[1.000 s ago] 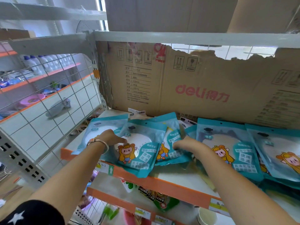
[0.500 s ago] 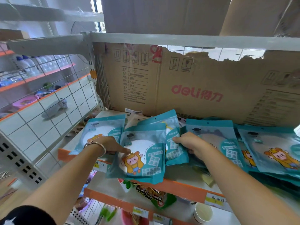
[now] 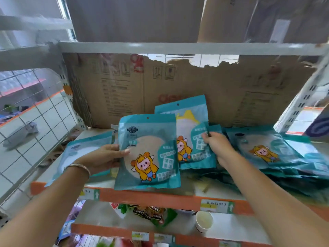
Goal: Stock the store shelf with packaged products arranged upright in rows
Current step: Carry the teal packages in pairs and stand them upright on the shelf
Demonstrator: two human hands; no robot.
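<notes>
My left hand point(image 3: 105, 158) grips the left edge of a teal cartoon packet point(image 3: 151, 150), held upright at the front of the orange-edged shelf point(image 3: 160, 196). My right hand point(image 3: 216, 144) pinches the right edge of a second teal packet point(image 3: 188, 132), standing upright just behind the first. Another packet point(image 3: 83, 148) lies flat to the left, under my left hand. A pile of the same packets point(image 3: 267, 154) lies flat on the right of the shelf.
A torn cardboard sheet point(image 3: 195, 93) lines the back of the shelf. A wire grid panel point(image 3: 35, 122) closes the left side. A lower shelf holds snack packs point(image 3: 149, 213) and a paper cup point(image 3: 203, 221). Boxes sit on the shelf above.
Both packets have been lifted from lying flat to standing upright, the front one in my left hand and the rear one in my right. The camera has moved closer.
</notes>
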